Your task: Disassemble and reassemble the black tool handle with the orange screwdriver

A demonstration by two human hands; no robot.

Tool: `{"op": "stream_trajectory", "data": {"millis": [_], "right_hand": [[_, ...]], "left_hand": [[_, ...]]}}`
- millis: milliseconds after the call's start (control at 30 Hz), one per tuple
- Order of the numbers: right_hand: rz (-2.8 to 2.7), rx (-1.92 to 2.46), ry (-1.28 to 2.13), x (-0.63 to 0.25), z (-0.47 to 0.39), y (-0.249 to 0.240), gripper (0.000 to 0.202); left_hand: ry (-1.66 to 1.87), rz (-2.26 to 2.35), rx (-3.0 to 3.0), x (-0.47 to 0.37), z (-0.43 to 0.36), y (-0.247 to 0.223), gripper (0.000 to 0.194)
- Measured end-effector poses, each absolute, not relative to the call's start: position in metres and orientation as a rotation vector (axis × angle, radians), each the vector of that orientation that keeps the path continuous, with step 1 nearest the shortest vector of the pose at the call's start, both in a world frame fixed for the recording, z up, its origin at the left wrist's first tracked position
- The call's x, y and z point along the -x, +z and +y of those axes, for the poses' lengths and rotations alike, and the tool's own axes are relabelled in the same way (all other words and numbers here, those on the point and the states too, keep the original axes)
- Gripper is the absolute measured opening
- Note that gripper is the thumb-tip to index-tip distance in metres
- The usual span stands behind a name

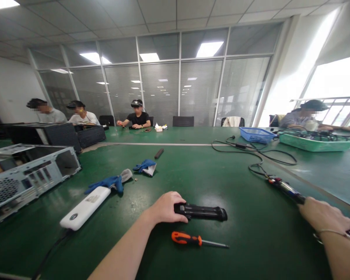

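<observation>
My left hand (169, 208) is closed around the near end of a long black object (205, 212), which lies on the green table; its exact kind cannot be made out. Just in front of it, nearer to me, rests a screwdriver (188, 239) with an orange and black handle, its shaft pointing right. At the right edge, my right hand (325, 216) has its fingers wrapped round the dark end of a corded tool (284, 187), slim and shiny, that looks like an electric screwdriver. A black cable (258, 167) runs from its far end. My right fingers are partly hidden.
On the left are an open computer case (35, 177), a white power strip-like box (86, 208) and blue gloves (107, 183). A dark bar (159, 153) lies mid-table. Blue (257, 135) and green (317, 143) baskets stand at the right back. Several people sit around.
</observation>
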State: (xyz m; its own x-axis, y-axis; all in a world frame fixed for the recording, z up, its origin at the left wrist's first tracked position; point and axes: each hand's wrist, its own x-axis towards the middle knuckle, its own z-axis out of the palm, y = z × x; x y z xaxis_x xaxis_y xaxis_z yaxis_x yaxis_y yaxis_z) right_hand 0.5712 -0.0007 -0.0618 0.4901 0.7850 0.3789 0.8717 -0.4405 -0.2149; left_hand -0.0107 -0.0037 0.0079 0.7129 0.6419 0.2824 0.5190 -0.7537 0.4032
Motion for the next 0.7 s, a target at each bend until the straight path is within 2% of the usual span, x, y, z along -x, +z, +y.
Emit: {"op": "stream_trajectory", "data": {"millis": [67,200,367,533,700], "right_hand": [[-1.445,2.501,-0.229,-0.549,0.001,-0.059,0.034],[-1.676,2.378,-0.281,-0.487,0.009,-0.051,0.033],[-2.015,1.947,-0.313,-0.400,0.013,-0.037,0.039],[-2.230,1.532,-0.110,-0.328,0.007,-0.026,0.041],[-2.357,1.317,0.064,-0.294,-0.005,-0.010,0.041]], "left_hand": [[0.592,0.911,-2.625,0.010,-0.004,0.008,0.063],[0.590,0.910,-2.618,0.010,-0.005,0.010,0.060],[0.569,0.938,-2.614,0.010,-0.006,0.012,0.058],[0.584,0.934,-2.626,0.009,-0.007,0.011,0.058],[0.605,0.942,-2.649,0.009,-0.009,0.012,0.056]]}}
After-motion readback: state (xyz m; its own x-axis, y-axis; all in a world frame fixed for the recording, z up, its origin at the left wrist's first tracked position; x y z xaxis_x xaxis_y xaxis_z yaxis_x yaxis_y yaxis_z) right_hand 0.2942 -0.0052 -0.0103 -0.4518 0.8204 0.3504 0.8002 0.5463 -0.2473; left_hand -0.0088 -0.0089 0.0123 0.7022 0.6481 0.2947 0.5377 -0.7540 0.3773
